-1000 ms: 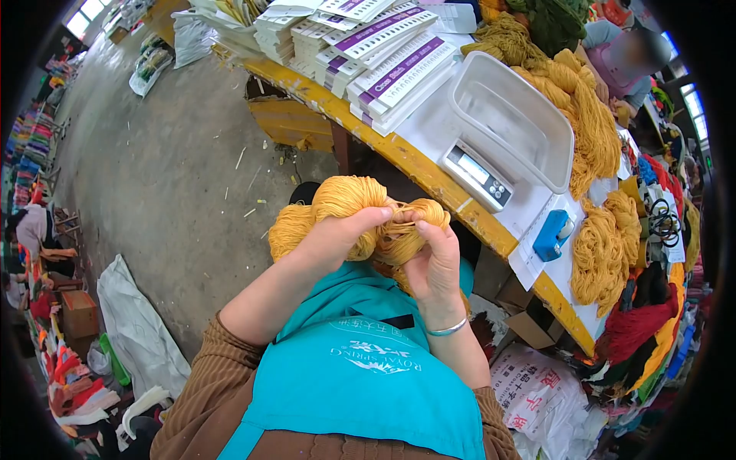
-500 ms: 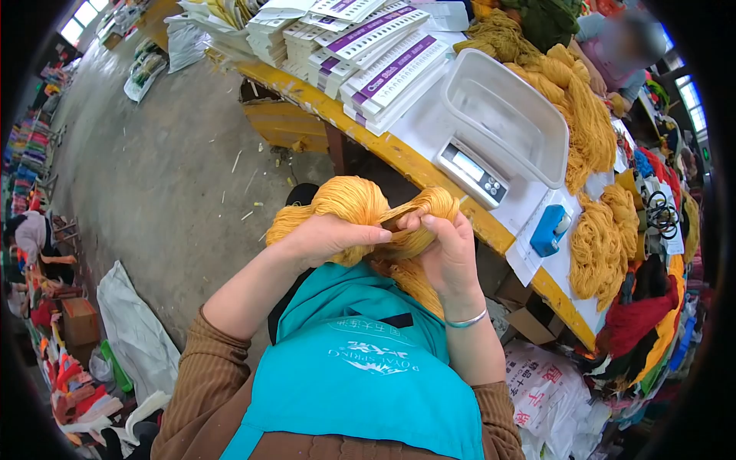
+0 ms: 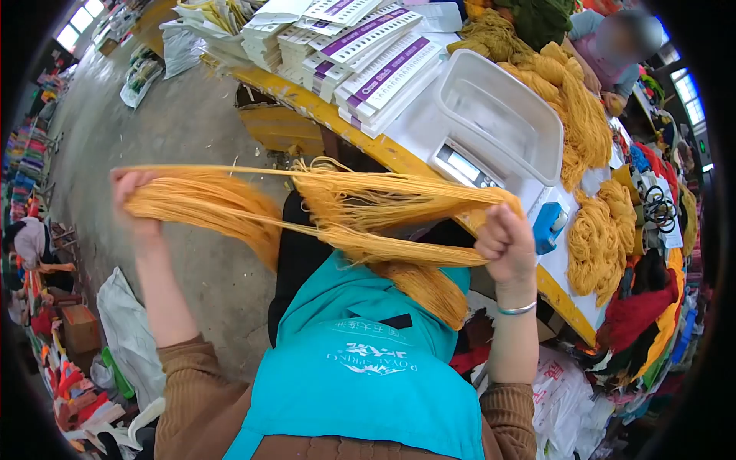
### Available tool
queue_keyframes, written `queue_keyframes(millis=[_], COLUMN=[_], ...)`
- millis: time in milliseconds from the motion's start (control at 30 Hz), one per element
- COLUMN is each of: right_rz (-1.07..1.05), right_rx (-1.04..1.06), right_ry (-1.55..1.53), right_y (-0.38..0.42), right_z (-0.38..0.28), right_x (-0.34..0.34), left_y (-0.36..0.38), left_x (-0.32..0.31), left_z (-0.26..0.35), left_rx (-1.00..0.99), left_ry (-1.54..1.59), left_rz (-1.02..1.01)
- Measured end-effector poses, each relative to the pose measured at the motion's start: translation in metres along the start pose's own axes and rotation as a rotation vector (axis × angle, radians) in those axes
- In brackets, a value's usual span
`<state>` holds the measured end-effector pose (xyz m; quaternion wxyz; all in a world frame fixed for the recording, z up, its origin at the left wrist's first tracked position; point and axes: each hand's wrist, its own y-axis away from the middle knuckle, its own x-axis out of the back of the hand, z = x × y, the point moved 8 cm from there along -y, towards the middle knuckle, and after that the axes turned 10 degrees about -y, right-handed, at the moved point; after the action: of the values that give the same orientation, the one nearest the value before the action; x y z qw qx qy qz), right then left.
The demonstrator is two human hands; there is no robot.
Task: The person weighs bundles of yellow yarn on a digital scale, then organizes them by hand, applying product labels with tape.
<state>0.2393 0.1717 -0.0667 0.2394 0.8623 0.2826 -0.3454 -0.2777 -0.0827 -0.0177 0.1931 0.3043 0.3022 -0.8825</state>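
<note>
A skein of golden-yellow thread [image 3: 360, 203] stretches between my two hands, above my lap. My left hand [image 3: 138, 195], smeared by motion, holds its far left end with the fingers curled into the loop. At the other end, near the table edge, my right hand [image 3: 506, 234] is closed in a fist around the strands. The middle of the skein is loose and uneven, with stray loops on top. Another bundle of the same thread [image 3: 425, 291] rests on my turquoise apron [image 3: 360, 391].
On the yellow-edged table [image 3: 563, 299] are a digital scale [image 3: 464, 167], a clear plastic tub [image 3: 502, 115], a blue tape dispenser [image 3: 548, 226], printed card stacks [image 3: 383, 77] and yellow skeins [image 3: 602, 238]. Another person [image 3: 613, 46] is across the table. A white sack [image 3: 130, 330] lies on the floor.
My hands have moved far apart, left hand to the left and right hand to the right. The thread that was bunched between them is now pulled out long.
</note>
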Motion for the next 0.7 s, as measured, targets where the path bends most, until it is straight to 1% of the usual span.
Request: queue_keyframes(millis=[67, 133, 167, 200, 233, 267, 300, 333, 367, 400, 433, 467, 500, 533, 600, 667, 700], right_rz=[0.016, 0.067, 0.097, 0.156, 0.148, 0.139, 0.118, 0.120, 0.192, 0.263, 0.304, 0.281, 0.257, 0.200, 0.049, -0.042, -0.193], right_rx=[0.043, 0.099, 0.130, 0.178, 0.220, 0.261, 0.278, 0.279, 0.292, 0.303, 0.268, 0.204, 0.138, 0.052, -0.025, -0.102, -0.170], right_ry=[-0.105, -0.174, -0.214, -0.243, -0.292, -0.340, -0.377, -0.377, -0.268, -0.159, 0.005, 0.136, 0.266, 0.309, 0.487, 0.561, 0.632], right_y=[0.004, 0.008, 0.009, 0.011, 0.011, 0.011, 0.012, 0.012, 0.015, 0.017, 0.018, 0.014, 0.011, 0.007, -0.001, -0.003, -0.006], right_z=[-0.016, -0.030, -0.036, -0.044, -0.052, -0.060, -0.066, -0.064, -0.063, -0.060, -0.050, -0.038, -0.026, -0.014, 0.001, 0.011, 0.017], right_x=[0.021, 0.041, 0.050, 0.058, 0.069, 0.081, 0.087, 0.084, 0.080, 0.073, 0.050, 0.027, 0.006, -0.013, -0.049, -0.087, -0.096], left_y=[0.027, 0.063, 0.079, 0.094, 0.115, 0.143, 0.160, 0.173, 0.177, 0.172, 0.154, 0.136, 0.121, 0.108, 0.090, 0.075, 0.069], left_x=[0.089, 0.201, 0.259, 0.291, 0.279, 0.253, 0.316, 0.363, 0.326, 0.305, 0.281, 0.247, 0.187, 0.152, 0.086, 0.014, -0.020], left_z=[0.076, 0.163, 0.207, 0.233, 0.253, 0.267, 0.314, 0.351, 0.350, 0.340, 0.325, 0.303, 0.257, 0.218, 0.150, 0.082, 0.051], left_rx=[-0.075, -0.165, -0.061, 0.044, -0.165, -0.297, -0.295, -0.269, -0.326, -0.325, -0.258, -0.191, -0.220, -0.168, -0.063, 0.049, 0.108], left_ry=[-0.198, -0.315, -0.219, -0.123, -0.288, -0.511, -0.404, -0.298, -0.402, -0.401, -0.390, -0.377, -0.374, -0.291, -0.122, 0.072, 0.179], left_rz=[0.462, 0.719, 0.596, 0.472, 0.809, 1.185, 1.004, 0.831, 1.040, 1.041, 0.828, 0.615, 0.555, 0.459, 0.264, 0.066, -0.034])
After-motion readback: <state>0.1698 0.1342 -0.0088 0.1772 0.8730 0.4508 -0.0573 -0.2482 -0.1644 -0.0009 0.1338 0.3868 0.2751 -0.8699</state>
